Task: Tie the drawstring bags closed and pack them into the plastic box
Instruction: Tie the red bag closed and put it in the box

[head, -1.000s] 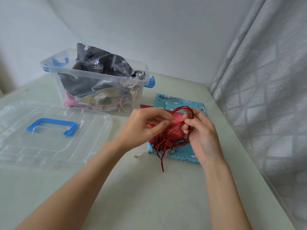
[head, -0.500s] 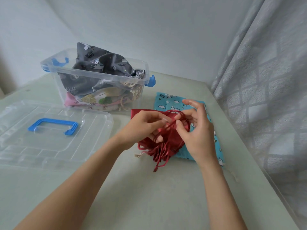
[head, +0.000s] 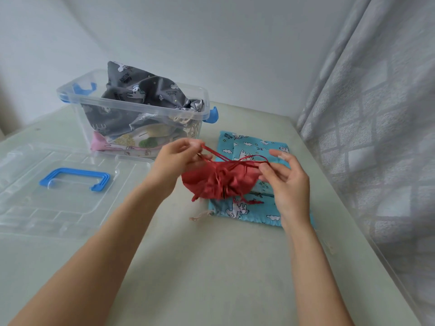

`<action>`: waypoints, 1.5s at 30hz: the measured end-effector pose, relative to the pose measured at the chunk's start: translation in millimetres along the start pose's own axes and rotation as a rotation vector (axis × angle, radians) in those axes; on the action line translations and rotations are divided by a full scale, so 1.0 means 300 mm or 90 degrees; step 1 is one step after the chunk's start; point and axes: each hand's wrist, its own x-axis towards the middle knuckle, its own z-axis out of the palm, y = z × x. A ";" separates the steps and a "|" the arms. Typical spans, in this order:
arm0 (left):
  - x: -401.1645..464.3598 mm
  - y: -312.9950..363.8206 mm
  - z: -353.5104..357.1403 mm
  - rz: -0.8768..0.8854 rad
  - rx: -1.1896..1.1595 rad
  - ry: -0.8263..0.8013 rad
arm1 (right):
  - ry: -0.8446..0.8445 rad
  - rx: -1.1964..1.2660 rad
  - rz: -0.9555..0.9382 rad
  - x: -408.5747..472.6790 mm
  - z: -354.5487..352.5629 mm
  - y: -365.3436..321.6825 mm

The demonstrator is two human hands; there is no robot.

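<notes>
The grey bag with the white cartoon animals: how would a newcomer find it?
Look to the clear plastic box with blue latches at the table's far side. The grey bag pokes above its rim, on top of the other bags. Only it is grey; the others are pink, red or blue.

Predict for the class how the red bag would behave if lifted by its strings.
The red bag would probably sag and bunch, since its cloth already crumples between the left hand and right hand. It looks light: thin strings hold it. It seems unlikely to roll or break.
</notes>
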 end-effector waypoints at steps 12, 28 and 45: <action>0.005 -0.013 -0.032 0.200 0.175 0.068 | 0.011 -0.033 0.067 0.004 -0.025 0.049; -0.064 0.083 0.035 0.278 0.123 0.019 | -0.295 -0.157 -0.052 -0.066 0.090 0.003; 0.005 0.027 -0.039 -0.034 -0.167 -0.058 | -0.205 -0.362 -0.135 -0.022 0.004 0.033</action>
